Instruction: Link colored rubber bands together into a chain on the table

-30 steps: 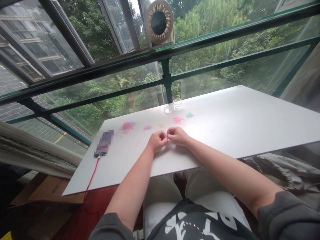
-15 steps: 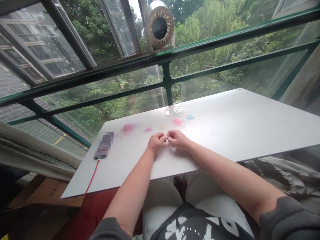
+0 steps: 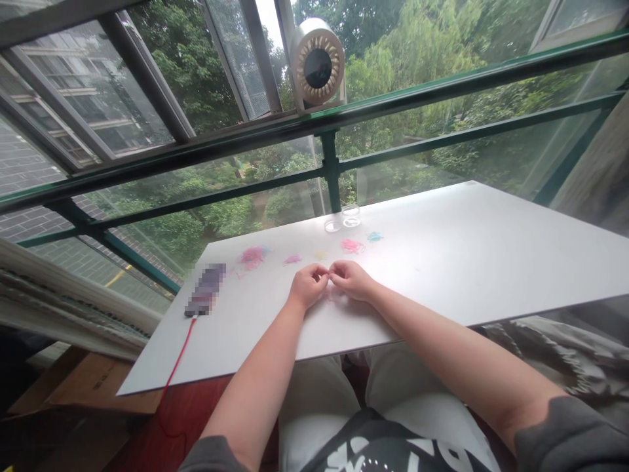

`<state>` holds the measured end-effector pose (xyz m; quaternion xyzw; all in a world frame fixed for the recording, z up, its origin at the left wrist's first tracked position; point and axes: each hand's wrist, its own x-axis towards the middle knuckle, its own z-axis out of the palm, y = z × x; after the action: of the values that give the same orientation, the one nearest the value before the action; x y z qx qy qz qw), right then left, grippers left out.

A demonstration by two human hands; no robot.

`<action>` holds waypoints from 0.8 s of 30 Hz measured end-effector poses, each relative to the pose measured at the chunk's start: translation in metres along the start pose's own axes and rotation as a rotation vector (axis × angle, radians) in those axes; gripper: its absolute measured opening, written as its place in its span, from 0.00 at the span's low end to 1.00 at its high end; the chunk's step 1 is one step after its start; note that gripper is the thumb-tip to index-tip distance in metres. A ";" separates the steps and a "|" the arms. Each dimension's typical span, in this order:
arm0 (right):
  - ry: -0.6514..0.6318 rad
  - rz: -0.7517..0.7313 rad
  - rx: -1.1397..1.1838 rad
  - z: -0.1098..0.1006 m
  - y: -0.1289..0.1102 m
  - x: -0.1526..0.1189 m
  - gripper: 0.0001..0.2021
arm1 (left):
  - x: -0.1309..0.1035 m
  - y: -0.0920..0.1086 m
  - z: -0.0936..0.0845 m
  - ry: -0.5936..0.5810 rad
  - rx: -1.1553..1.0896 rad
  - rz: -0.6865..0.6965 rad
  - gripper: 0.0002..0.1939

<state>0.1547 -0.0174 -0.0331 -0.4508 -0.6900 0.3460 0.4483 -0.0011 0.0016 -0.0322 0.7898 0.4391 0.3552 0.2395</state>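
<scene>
Pink strands [image 3: 352, 246] lie beyond the left hand [image 3: 309, 286] and right hand [image 3: 351, 280], mid-frame, fingers [image 3: 322, 280] pinched closed; anything held is indiscernible.

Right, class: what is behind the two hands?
Behind the left hand is a small yellow pile, behind the right hand a pink pile, and farther back clear containers. Whatever the hands cover cannot be seen.
</scene>
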 end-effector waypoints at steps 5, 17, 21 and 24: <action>-0.006 0.006 0.105 -0.004 -0.002 0.001 0.04 | -0.001 0.007 0.000 -0.006 0.098 -0.002 0.08; -0.043 0.105 0.346 -0.008 -0.005 0.002 0.05 | 0.000 0.003 0.004 0.011 0.080 -0.090 0.06; -0.060 0.111 0.495 -0.012 -0.006 0.002 0.06 | 0.001 0.001 0.004 0.011 0.035 -0.075 0.07; -0.106 0.093 0.581 -0.014 -0.005 0.002 0.06 | 0.002 -0.001 0.003 -0.002 -0.081 -0.059 0.07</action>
<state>0.1662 -0.0165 -0.0233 -0.3161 -0.5630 0.5723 0.5055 0.0009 0.0034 -0.0344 0.7665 0.4472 0.3647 0.2820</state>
